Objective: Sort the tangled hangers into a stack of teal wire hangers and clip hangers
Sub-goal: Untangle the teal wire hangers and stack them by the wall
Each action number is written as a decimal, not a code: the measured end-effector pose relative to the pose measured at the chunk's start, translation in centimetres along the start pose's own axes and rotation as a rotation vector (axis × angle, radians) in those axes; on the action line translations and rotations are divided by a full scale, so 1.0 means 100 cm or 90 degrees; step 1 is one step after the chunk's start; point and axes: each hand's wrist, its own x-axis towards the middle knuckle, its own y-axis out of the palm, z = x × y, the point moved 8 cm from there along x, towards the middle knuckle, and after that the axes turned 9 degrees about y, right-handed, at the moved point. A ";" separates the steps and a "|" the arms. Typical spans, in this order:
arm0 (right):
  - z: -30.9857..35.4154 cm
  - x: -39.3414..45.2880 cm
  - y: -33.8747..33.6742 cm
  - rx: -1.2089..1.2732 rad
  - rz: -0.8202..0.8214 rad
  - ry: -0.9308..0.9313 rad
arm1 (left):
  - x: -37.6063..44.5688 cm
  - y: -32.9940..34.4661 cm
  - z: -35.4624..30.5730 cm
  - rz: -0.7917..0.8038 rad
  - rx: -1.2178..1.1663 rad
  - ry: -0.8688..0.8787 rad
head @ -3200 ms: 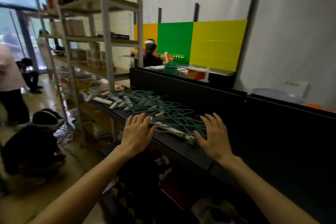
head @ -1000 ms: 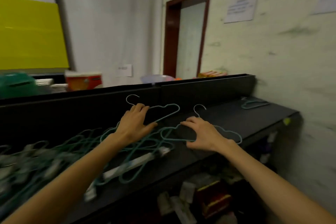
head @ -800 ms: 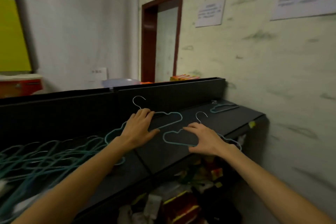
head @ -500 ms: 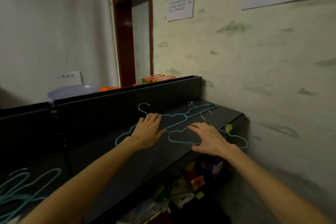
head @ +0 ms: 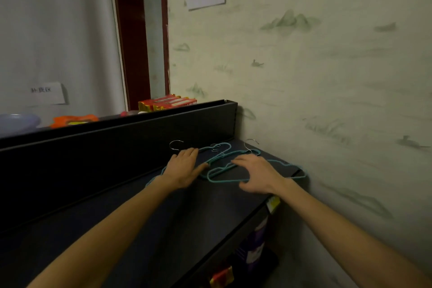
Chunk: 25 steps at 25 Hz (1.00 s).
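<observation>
**Teal wire hangers brought to the end of the shelf**

Broadly, a pale patterned wall [head: 327, 65] fills the right half of the frame, meeting a dark shelf [head: 140, 217] that runs from lower left to the centre right. A black back panel [head: 117, 138] rises behind the shelf, and above it, at centre left, sit red boxes [head: 167, 101], an orange object [head: 72, 120] and a pale bowl [head: 16, 121].

Both forearms reach in from the bottom edge. The left hand [head: 183, 168] lies flat, fingers straight, pressing on one teal wire hanger [head: 155, 176] whose metal hook [head: 174, 145] shows beyond the fingertips. The right hand [head: 254, 175], apart from the left, has spread fingers laid over a second hanger [head: 224, 179], the thumb tucked near its lower wire; whether it pinches cannot be told.

Further hangers [head: 222, 148] lie just beyond the hands, by the wall corner, overlapping the second one. Judging by this, the corner serves as the teal stack, and flat palms slide each hanger there. No clip hangers are visible.
</observation>
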 end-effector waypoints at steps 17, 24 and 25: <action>-0.043 0.136 0.066 0.155 0.007 -0.374 | 0.015 0.027 0.010 -0.088 0.121 -0.213; -0.142 0.159 0.061 0.375 -0.019 -0.129 | 0.061 0.022 -0.039 -0.044 0.075 -0.149; -0.151 0.158 0.063 0.411 -0.010 -0.103 | 0.075 0.026 -0.050 -0.025 0.060 -0.115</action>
